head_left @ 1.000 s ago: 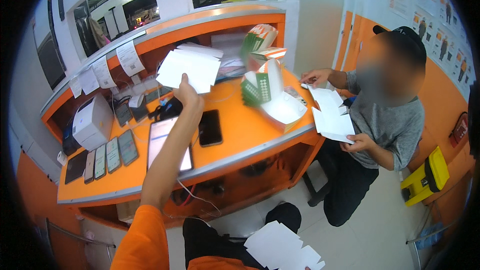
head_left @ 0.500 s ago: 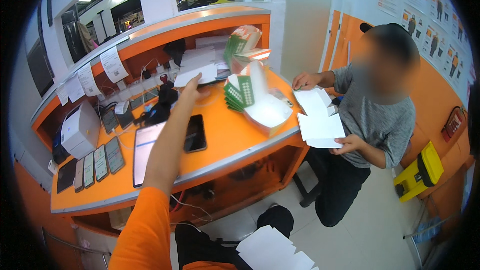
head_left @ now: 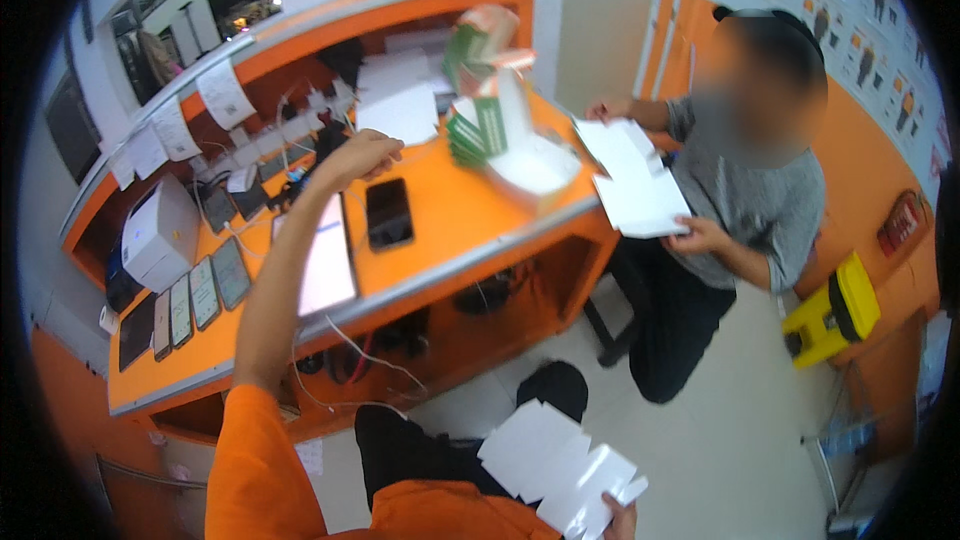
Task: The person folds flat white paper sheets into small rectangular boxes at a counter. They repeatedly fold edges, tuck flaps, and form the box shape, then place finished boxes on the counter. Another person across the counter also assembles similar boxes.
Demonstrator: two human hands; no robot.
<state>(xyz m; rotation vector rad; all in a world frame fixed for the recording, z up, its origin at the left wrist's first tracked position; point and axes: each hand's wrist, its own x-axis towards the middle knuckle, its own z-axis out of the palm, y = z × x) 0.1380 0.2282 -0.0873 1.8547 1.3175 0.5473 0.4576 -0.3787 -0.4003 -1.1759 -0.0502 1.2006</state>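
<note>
My left hand [head_left: 365, 156] hangs over the orange desk, above a dark phone [head_left: 389, 213] and a large tablet with a lit screen [head_left: 322, 258]. Its fingers are curled in, slightly blurred, with nothing visible in them. A stack of flat white cardboard sheets [head_left: 397, 105] lies just beyond it. Low in the picture, my right hand [head_left: 620, 520] grips the edge of a flat, unfolded white box blank [head_left: 560, 465] over my lap. Only part of that hand shows. Nested green-and-white patterned boxes [head_left: 478, 130] and an open white box [head_left: 535, 170] stand on the desk's right side.
A seated co-worker in a grey shirt [head_left: 745, 175] holds another white box blank [head_left: 640, 185] at the right. Several phones [head_left: 205, 292] and a white printer [head_left: 160, 235] line the left. A yellow bin [head_left: 835, 310] stands on the floor; cables [head_left: 375, 365] hang below the desk.
My left hand has let go of the white cardboard on the stack and drawn back toward me. My right hand has come into view on the box blank over my lap.
</note>
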